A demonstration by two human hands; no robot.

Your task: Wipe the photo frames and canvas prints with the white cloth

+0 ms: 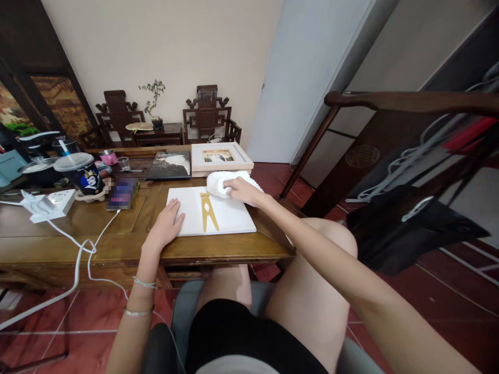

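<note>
A flat white board [234,221] lies near the table's front edge. On it is a yellow animal-like shape [211,214] with two long legs and a white oval in its middle; whether it is a loose piece or part of the surface I cannot tell. My left hand [167,224] rests at the board's left edge, fingers stretched out and holding nothing. At the board's far right corner, my right hand [242,190] grips a bunched white cloth [217,183]. The cloth covers that corner, and part of it spreads past the hand to the right.
Behind the board lie a framed picture [222,157] and a dark picture panel [169,165]. Leftward are a phone [122,194] on a cable, a lidded cup [86,174] and a power strip [54,205]. A wooden chair [366,130] stands at the right.
</note>
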